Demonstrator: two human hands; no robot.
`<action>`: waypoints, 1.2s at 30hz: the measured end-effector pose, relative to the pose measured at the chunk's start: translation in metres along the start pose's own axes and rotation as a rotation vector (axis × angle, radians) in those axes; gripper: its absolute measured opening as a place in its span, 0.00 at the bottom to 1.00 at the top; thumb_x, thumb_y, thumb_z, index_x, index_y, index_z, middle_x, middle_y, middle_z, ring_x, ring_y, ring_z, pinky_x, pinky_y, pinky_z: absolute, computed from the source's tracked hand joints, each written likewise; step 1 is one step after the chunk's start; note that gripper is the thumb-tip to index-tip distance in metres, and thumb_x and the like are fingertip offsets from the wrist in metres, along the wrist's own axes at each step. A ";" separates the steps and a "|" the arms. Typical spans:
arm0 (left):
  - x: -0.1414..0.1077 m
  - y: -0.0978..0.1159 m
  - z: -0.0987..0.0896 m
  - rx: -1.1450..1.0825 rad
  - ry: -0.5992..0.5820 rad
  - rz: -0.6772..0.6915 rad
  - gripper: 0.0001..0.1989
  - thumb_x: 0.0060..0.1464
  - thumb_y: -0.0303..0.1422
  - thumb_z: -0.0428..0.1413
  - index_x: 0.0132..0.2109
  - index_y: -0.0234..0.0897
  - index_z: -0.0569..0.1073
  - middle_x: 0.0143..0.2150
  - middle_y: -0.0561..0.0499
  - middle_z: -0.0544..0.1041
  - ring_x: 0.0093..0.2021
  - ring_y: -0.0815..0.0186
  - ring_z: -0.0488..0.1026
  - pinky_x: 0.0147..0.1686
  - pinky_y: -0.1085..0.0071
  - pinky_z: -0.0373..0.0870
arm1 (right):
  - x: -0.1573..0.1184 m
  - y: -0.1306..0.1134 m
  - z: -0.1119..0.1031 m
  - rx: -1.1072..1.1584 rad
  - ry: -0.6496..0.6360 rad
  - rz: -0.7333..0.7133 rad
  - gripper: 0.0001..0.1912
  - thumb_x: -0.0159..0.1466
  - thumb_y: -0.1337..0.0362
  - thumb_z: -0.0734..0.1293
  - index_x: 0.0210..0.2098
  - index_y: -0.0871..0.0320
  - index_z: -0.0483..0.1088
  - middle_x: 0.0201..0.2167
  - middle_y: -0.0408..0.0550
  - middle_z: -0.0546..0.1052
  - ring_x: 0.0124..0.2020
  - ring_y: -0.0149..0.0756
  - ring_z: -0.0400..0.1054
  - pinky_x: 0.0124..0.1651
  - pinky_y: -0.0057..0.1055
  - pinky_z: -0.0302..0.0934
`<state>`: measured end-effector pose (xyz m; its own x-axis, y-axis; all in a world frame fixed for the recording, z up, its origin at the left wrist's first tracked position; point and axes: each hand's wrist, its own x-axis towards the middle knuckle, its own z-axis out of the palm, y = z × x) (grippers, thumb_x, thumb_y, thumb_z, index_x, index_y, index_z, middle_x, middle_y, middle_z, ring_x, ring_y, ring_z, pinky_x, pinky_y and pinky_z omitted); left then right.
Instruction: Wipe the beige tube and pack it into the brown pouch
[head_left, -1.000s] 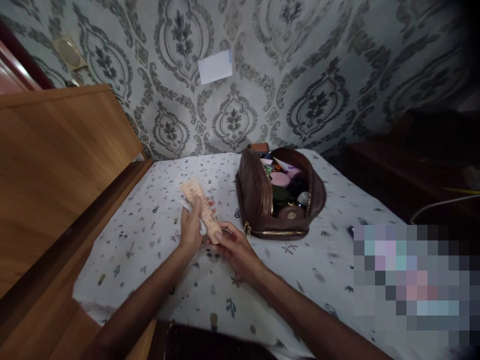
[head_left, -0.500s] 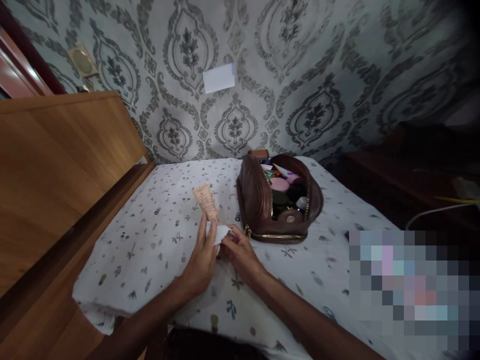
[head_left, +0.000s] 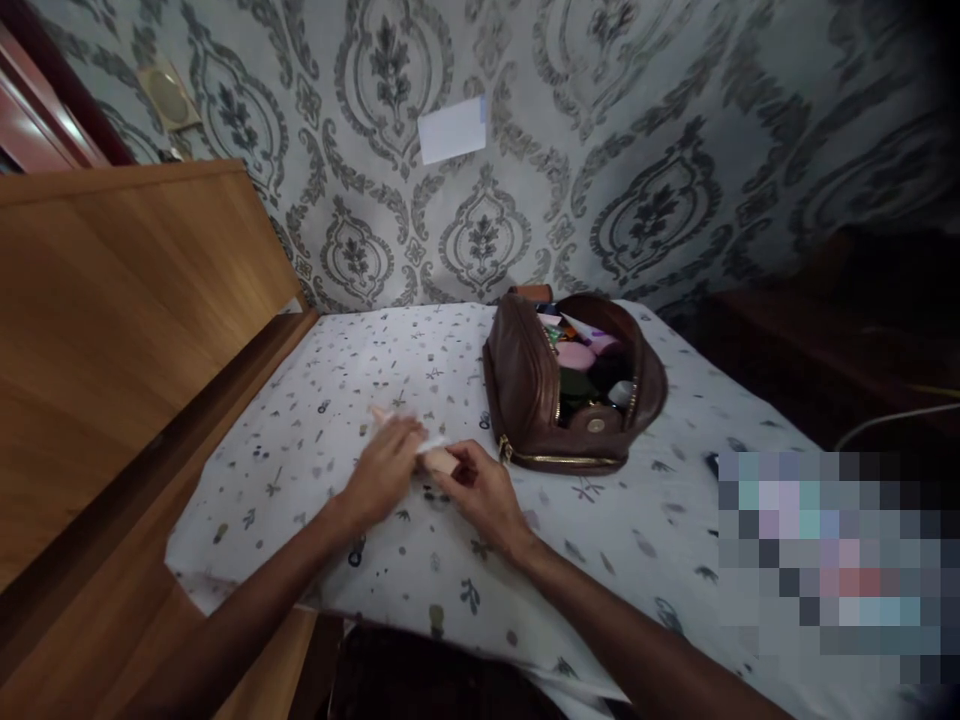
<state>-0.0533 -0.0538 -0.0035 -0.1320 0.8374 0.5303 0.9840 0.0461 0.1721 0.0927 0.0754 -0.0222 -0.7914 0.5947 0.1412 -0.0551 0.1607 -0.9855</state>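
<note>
Over the white patterned cloth (head_left: 285, 470), my left hand (head_left: 384, 468) is closed round a peach tube (head_left: 381, 412), whose blurred flat end shows beyond the fingers. My right hand (head_left: 484, 492) pinches the tube's pale cap end (head_left: 441, 461). A bit of white tissue (head_left: 429, 444) lies between the two hands; it is smeared, and which hand grips it is unclear. Right of my hands stands a brown bag (head_left: 525, 400), unzipped, with a pink round item (head_left: 576, 355) and several other items inside.
A wooden board (head_left: 142, 290) rises on the left. Behind the cloth is a patterned wall with a white paper (head_left: 453, 131) on it. A brown cylinder (head_left: 531, 293) lies behind the bag. The lower right is pixelated.
The tube has tipped lower and leftward, with my left hand now over its middle. My right hand has its fingers at the cap end. The view has shifted slightly.
</note>
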 end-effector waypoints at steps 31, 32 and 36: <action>-0.015 -0.055 -0.029 -0.019 -0.361 -0.027 0.25 0.66 0.50 0.49 0.61 0.38 0.67 0.55 0.40 0.74 0.53 0.53 0.71 0.51 0.57 0.70 | -0.001 -0.007 -0.011 -0.257 -0.007 -0.032 0.10 0.53 0.67 0.74 0.35 0.54 0.72 0.30 0.41 0.71 0.31 0.36 0.66 0.36 0.31 0.61; -0.013 -0.053 -0.029 0.014 -0.360 -0.026 0.24 0.66 0.50 0.50 0.59 0.38 0.68 0.52 0.40 0.74 0.51 0.53 0.71 0.49 0.58 0.70 | 0.000 -0.008 -0.011 -0.135 -0.014 0.003 0.11 0.53 0.65 0.75 0.36 0.54 0.72 0.29 0.40 0.72 0.31 0.36 0.67 0.36 0.31 0.61; -0.011 -0.040 -0.023 0.167 -0.253 -0.046 0.25 0.62 0.55 0.52 0.51 0.36 0.71 0.44 0.43 0.73 0.45 0.55 0.70 0.40 0.63 0.70 | 0.003 -0.014 -0.006 0.380 0.080 0.119 0.22 0.46 0.56 0.80 0.37 0.53 0.73 0.32 0.40 0.78 0.33 0.35 0.70 0.37 0.30 0.63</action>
<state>-0.0937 -0.0773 0.0031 -0.1630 0.9407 0.2977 0.9866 0.1579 0.0414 0.0944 0.0794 -0.0075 -0.7569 0.6533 0.0165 -0.1992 -0.2065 -0.9580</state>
